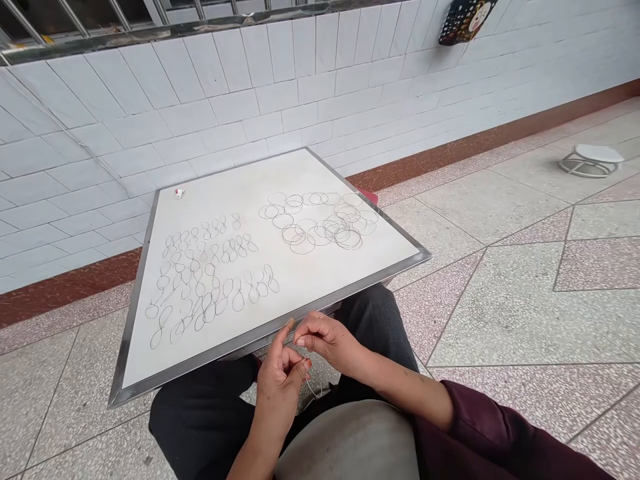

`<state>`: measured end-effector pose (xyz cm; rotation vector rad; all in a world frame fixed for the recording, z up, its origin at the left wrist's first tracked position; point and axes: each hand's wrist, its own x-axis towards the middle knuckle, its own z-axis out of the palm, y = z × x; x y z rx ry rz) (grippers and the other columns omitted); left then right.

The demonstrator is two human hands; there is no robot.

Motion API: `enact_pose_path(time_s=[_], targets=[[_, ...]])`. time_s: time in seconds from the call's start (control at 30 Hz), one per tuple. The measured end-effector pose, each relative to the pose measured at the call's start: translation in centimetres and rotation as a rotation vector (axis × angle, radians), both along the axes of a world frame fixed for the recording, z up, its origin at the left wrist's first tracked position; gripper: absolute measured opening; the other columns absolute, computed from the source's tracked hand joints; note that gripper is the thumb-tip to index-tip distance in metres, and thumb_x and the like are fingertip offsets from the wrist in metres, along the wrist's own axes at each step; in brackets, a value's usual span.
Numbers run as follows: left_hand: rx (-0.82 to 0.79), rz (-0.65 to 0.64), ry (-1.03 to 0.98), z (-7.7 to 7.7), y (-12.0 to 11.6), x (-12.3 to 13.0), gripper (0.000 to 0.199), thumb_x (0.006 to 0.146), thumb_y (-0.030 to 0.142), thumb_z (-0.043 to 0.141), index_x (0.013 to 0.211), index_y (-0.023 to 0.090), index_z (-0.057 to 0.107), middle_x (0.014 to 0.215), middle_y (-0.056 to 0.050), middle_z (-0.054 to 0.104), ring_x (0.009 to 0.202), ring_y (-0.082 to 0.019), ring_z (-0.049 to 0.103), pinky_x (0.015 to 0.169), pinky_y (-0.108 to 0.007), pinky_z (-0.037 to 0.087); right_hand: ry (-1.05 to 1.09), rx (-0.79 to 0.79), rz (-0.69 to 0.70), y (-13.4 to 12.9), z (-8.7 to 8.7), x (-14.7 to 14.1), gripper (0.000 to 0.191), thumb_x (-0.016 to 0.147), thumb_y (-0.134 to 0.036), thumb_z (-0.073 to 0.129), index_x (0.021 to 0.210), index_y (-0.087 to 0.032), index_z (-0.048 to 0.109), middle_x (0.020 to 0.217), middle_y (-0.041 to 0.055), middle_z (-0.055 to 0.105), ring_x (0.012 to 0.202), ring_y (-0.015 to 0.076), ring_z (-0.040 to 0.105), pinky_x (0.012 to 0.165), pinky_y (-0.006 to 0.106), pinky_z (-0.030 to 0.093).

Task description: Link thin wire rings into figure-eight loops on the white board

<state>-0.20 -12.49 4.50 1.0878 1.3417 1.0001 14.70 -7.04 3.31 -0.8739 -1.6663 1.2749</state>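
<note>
My left hand is in front of the table's near edge, its thumb bent toward the fingers. A thin wire loop hangs from between that thumb and the fingers. Close beside it, my right hand has its thumb and forefinger pinched together; what they hold, if anything, is too small to make out. On the white table, several round wire rings lie overlapping on the right. Several wires twisted into figure-eights lie in rough rows on the left.
A metal rim edges the table, with my knees under its near side. A small white and red object sits at the far left corner. The tiled wall rises behind. A white round stool stands on the floor at right.
</note>
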Motion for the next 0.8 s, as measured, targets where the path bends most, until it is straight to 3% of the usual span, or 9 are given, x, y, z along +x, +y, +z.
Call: enact_pose_path(time_s=[0.17, 0.27, 0.4, 0.6, 0.8], targets=[[0.009, 0.101, -0.027, 1.1, 0.2, 0.3, 0.066, 0.079, 0.031, 0.068, 0.141, 0.020, 0.049, 0.061, 0.006, 0.056, 0.058, -0.013, 0.050, 0.062, -0.027, 0.044, 0.000, -0.031, -0.064, 0.1, 0.0, 0.2, 0.020, 0.092, -0.040, 0.061, 0.094, -0.022, 0.067, 0.083, 0.0018, 0.055, 0.079, 0.0165, 0.053, 0.075, 0.031, 0.044], [0.020, 0.202, -0.068, 1.2, 0.3, -0.1, 0.066, 0.080, 0.036, 0.070, 0.141, 0.021, 0.048, 0.066, 0.005, 0.058, 0.061, -0.013, 0.053, 0.063, -0.026, 0.045, 0.030, -0.130, -0.008, -0.1, -0.1, 0.4, 0.029, 0.089, -0.044, 0.064, 0.108, -0.022, 0.060, 0.089, 0.0020, 0.057, 0.078, 0.0156, 0.052, 0.071, 0.029, 0.044], [0.047, 0.292, -0.085, 1.1, 0.3, -0.8, 0.066, 0.082, 0.041, 0.071, 0.140, 0.022, 0.048, 0.071, 0.004, 0.061, 0.065, -0.013, 0.055, 0.065, -0.026, 0.046, 0.044, -0.247, 0.119, -0.8, -0.1, -0.2, 0.028, 0.087, -0.045, 0.066, 0.096, -0.020, 0.058, 0.078, -0.0010, 0.058, 0.069, 0.0125, 0.049, 0.063, 0.025, 0.039], [0.040, 0.301, -0.125, 1.2, 0.6, -0.9, 0.061, 0.080, 0.040, 0.073, 0.135, 0.021, 0.054, 0.071, 0.003, 0.061, 0.066, -0.013, 0.055, 0.062, -0.025, 0.046, 0.186, -0.363, 0.107, -1.3, 0.2, -1.7, 0.034, 0.084, -0.050, 0.067, 0.084, -0.019, 0.054, 0.069, -0.0029, 0.060, 0.053, 0.0078, 0.039, 0.049, 0.021, 0.031], [0.039, 0.264, -0.126, 1.4, 0.6, -1.0, 0.057, 0.085, 0.043, 0.068, 0.136, 0.022, 0.055, 0.081, 0.000, 0.066, 0.072, -0.015, 0.060, 0.070, -0.028, 0.049, 0.172, -0.343, 0.028, -1.1, -0.3, -1.7, 0.028, 0.082, -0.044, 0.070, 0.083, -0.020, 0.056, 0.069, -0.0034, 0.056, 0.058, 0.0093, 0.044, 0.054, 0.022, 0.035]])
